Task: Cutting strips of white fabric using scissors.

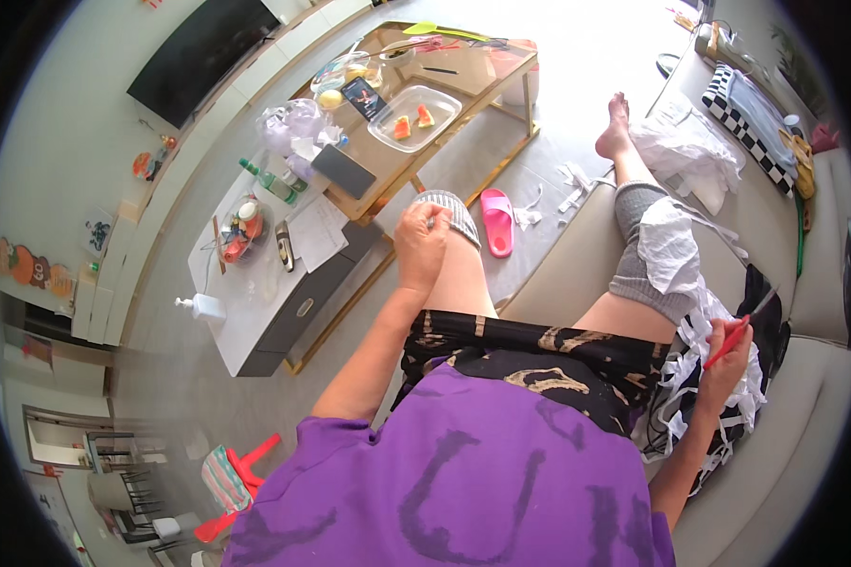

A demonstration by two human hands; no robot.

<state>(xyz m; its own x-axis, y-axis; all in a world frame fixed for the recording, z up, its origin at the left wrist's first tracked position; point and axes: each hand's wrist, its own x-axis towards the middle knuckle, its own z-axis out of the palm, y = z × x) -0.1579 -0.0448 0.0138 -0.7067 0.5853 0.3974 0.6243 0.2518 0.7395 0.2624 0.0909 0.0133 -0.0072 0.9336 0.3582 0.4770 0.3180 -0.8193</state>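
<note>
My right hand (725,361) holds red-handled scissors (732,340), their metal tip pointing up and away, beside a pile of white fabric strips (744,397) on the sofa. Over my right knee, on a grey knitted knee sleeve (635,205), lies a white cloth piece (666,248). My left hand (423,244) is raised over my left knee with its fingers curled together; whether something small is pinched in them cannot be told. Behind it shows a ribbed grey knee sleeve (454,212). A larger white cloth (688,152) lies on the sofa near my right foot.
A glass-topped table (397,181) with a gold frame bears a clear tray (443,135) with two fruit pieces, a phone (363,98) and bags. A lower white table (237,333) holds bottles and a hair clipper (284,246). A pink slipper (497,223) and white scraps (528,216) lie on the floor.
</note>
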